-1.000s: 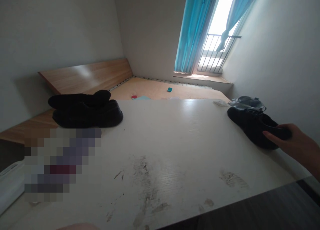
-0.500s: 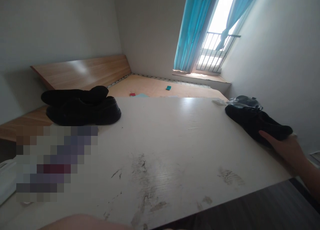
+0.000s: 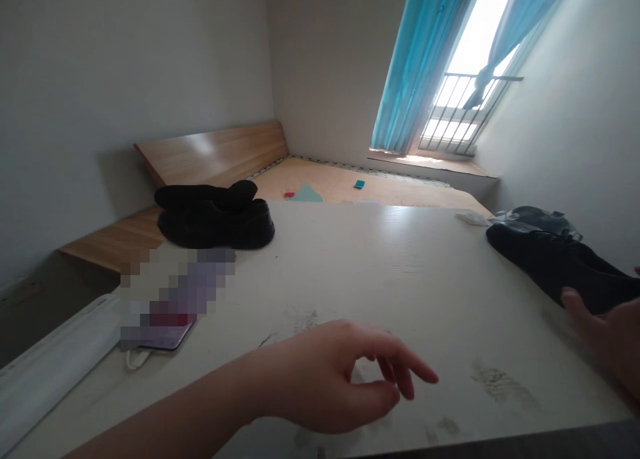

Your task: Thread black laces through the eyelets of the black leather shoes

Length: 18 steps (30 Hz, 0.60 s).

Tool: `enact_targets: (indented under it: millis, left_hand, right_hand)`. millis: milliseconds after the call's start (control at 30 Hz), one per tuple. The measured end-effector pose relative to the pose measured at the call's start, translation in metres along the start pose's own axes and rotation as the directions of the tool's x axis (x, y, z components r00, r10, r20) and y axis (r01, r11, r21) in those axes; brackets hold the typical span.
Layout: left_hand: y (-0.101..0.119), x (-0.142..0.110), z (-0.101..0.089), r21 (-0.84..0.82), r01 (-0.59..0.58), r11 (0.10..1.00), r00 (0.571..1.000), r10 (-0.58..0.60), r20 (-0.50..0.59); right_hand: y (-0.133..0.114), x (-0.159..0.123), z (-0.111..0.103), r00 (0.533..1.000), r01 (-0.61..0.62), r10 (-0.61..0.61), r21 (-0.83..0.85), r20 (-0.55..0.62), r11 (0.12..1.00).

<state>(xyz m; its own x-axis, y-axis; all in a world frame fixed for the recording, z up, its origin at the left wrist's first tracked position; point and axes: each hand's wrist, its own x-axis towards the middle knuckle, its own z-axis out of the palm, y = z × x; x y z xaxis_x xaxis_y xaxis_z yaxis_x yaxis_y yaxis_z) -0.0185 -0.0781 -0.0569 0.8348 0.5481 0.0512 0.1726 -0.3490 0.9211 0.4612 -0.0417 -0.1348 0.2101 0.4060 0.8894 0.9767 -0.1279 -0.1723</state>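
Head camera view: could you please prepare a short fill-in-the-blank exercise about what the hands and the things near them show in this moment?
The left hand holds ____.
The right hand is nearest to a ____ shoe.
A pair of black shoes lies on the ____ side of the white board in this view.
The curtain at the window is ____.

Missing words, in order: nothing; black; left; blue.

And here you were, your left hand (image 3: pixel 325 379) out low across the view, forearm (image 3: pixel 165 416) slanting in from bottom left, fingers loosely curled apart (nice easy wrist!), while your right hand (image 3: pixel 607 342) sat cut off at the right edge, fingers spread wide.
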Motion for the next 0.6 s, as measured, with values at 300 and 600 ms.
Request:
enact_targets:
  millis: [300, 600]
  left_hand:
    - [-0.020, 0.010, -0.003, 0.400, -0.174, 0.900, 0.870, 0.331, -0.366]
    - [-0.044, 0.017, -0.003, 0.559, -0.180, 0.809, 0.746, 0.482, -0.459]
  right_hand:
    - [-0.277, -0.015, 0.062, 0.660, 0.179, -0.627, 0.725, 0.413, 0.665]
    - [-0.473, 0.010, 0.095, 0.486, 0.207, -0.778, 0.812, 0.398, 0.545]
